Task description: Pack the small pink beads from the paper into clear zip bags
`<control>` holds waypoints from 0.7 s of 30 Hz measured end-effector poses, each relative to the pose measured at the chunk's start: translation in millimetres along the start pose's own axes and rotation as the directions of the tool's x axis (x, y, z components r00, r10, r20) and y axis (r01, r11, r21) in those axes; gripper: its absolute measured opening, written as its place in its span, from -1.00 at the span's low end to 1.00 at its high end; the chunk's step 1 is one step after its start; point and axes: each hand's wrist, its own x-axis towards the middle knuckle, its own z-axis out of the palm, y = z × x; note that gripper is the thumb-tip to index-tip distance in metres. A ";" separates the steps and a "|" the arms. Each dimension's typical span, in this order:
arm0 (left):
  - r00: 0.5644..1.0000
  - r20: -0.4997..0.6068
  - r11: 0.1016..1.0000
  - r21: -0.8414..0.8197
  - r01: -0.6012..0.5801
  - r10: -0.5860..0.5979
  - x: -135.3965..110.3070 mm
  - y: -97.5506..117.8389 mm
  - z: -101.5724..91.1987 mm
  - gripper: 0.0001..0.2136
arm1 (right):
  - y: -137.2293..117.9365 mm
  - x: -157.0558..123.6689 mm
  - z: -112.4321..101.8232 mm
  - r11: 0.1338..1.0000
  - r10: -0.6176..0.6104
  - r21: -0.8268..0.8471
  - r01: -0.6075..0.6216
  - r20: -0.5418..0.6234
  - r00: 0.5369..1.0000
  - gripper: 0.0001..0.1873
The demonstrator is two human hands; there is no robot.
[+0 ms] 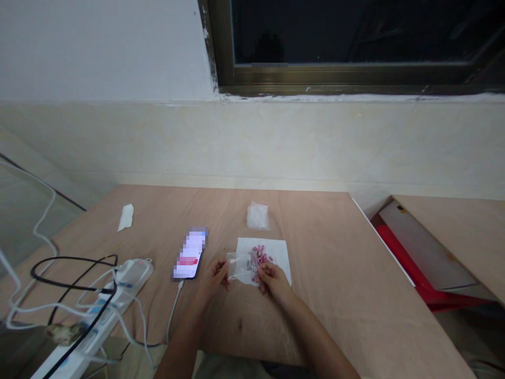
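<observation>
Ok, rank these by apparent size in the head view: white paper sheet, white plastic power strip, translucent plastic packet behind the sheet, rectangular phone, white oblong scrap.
1. White plastic power strip, partly enlarged by nearness
2. White paper sheet
3. Rectangular phone
4. Translucent plastic packet
5. White oblong scrap

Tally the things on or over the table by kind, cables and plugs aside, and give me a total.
Phone: 1
Power strip: 1
White sheet: 1
White scrap: 1
Clear packet: 1
Clear bag, held: 1
Pink beads: too small to count
Total: 6, beads excluded
</observation>
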 end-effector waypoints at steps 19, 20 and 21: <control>0.998 -0.010 0.998 0.013 -0.055 0.055 0.7 10.3 6.4 -0.80 | 7.4 5.2 -4.6 0.992 0.005 0.125 -0.007 0.014 1.000 -0.57; 0.998 -0.021 0.998 0.012 -0.054 0.054 -0.2 11.1 6.3 -0.79 | 7.1 5.4 -4.4 0.992 0.006 0.126 -0.007 0.008 1.000 -0.55; 0.998 -0.027 0.999 0.008 -0.053 0.053 -1.0 11.8 6.0 -0.79 | 6.9 5.6 -4.2 0.992 0.007 0.126 -0.007 0.003 1.000 -0.54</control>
